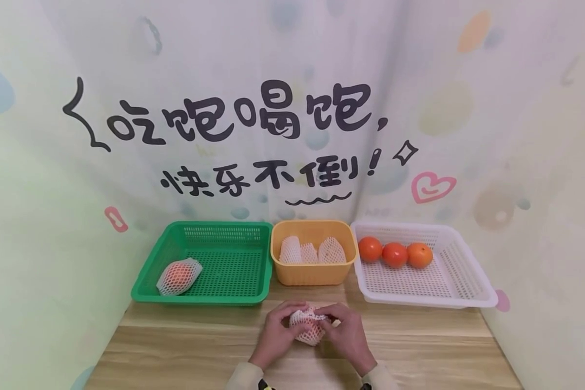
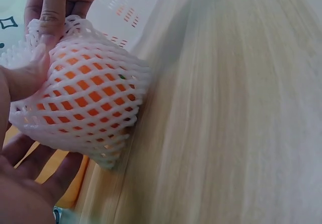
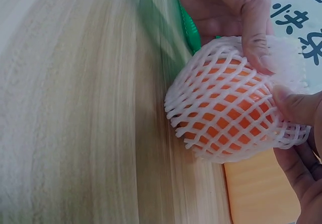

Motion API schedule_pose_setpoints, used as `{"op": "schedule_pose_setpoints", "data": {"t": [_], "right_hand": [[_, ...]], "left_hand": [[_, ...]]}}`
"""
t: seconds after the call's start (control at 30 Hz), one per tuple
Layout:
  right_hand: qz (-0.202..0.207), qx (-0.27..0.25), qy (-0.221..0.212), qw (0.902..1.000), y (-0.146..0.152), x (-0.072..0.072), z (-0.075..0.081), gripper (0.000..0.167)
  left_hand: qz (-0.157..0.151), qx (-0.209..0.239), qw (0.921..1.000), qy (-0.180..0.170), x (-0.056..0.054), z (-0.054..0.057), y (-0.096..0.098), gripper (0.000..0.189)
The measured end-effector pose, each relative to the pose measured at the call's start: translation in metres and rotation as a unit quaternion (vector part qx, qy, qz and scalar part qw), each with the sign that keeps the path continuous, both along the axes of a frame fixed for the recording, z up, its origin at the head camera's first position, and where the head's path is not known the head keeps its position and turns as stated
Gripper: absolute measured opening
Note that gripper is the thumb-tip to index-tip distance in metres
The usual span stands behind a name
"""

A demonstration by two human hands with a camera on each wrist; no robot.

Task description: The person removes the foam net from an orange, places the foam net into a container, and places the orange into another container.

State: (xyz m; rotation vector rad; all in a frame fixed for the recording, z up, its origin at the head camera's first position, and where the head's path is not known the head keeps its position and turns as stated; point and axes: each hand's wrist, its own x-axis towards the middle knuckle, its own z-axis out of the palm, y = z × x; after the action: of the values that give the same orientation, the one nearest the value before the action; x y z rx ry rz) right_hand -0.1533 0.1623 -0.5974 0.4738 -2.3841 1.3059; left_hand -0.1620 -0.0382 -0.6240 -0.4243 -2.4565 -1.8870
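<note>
Just in front of the yellow bin, both hands hold a tomato [image 2: 83, 90] covered by a white foam net sleeve [image 3: 221, 103]. My left hand [image 1: 275, 333] grips the netted tomato from the left, thumb on the near side and fingers round the far side. At the opposite side, my right hand [image 1: 347, 331] pinches the net's bunched edge between thumb and fingers. Orange-red skin shows through the mesh, and a small green spot appears in the left wrist view. The palm sides of both hands are partly hidden.
A green basket [image 1: 202, 299] at the left holds one netted tomato [image 1: 179, 276]. The yellow bin [image 1: 314, 275] in the middle contains several foam nets [image 1: 332, 251]. In the white basket [image 1: 429, 299] at the right lie three bare tomatoes [image 1: 395, 254]. A printed curtain [image 1: 292, 54] hangs behind the wooden table [image 1: 175, 346].
</note>
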Motion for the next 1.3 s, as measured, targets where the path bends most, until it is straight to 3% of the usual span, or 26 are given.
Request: {"op": "schedule_pose_setpoints", "data": {"t": [0.3, 0.47, 0.57, 0.63, 0.73, 0.83, 0.97, 1.17, 1.3], "right_hand": [[0.012, -0.015, 0.031, 0.9993, -0.001, -0.001, -0.001, 0.032], [0.03, -0.013, 0.034, 0.9989, 0.003, -0.001, -0.003, 0.04], [0.056, 0.009, -0.004, 0.9984, 0.007, -0.001, -0.003, 0.056], [0.082, 0.021, -0.052, 0.9951, 0.01, -0.002, -0.005, 0.065], [0.101, 0.021, -0.131, 0.986, 0.012, -0.002, -0.009, 0.065], [0.1, 0.018, -0.157, 0.9824, 0.012, -0.002, -0.011, 0.061], [0.099, 0.022, -0.119, 0.9877, 0.013, -0.001, -0.011, 0.057], [0.085, -0.002, -0.072, 0.9938, 0.014, -0.001, -0.01, 0.04], [0.077, -0.023, -0.041, 0.9959, 0.012, -0.003, -0.006, 0.043]], "left_hand": [[0.055, 0.01, 0.9983, 0.017, 0.0, 0.005, 0.006, 0.022], [0.045, 0.017, 0.9987, 0.014, 0.0, 0.003, 0.006, 0.025], [0.031, 0.02, 0.9992, -0.013, -0.001, 0.002, 0.005, 0.029], [0.021, 0.023, 0.9988, -0.037, -0.001, 0.001, 0.004, 0.038], [-0.01, 0.033, 0.9972, -0.066, -0.001, -0.001, 0.001, 0.051], [-0.053, 0.05, 0.9931, -0.092, -0.001, -0.003, -0.003, 0.06], [-0.074, 0.064, 0.9915, -0.085, -0.001, -0.006, -0.003, 0.059], [-0.047, 0.045, 0.9971, -0.041, -0.001, -0.003, -0.001, 0.043], [-0.014, 0.031, 0.9993, -0.018, -0.003, -0.001, 0.002, 0.029]]}}
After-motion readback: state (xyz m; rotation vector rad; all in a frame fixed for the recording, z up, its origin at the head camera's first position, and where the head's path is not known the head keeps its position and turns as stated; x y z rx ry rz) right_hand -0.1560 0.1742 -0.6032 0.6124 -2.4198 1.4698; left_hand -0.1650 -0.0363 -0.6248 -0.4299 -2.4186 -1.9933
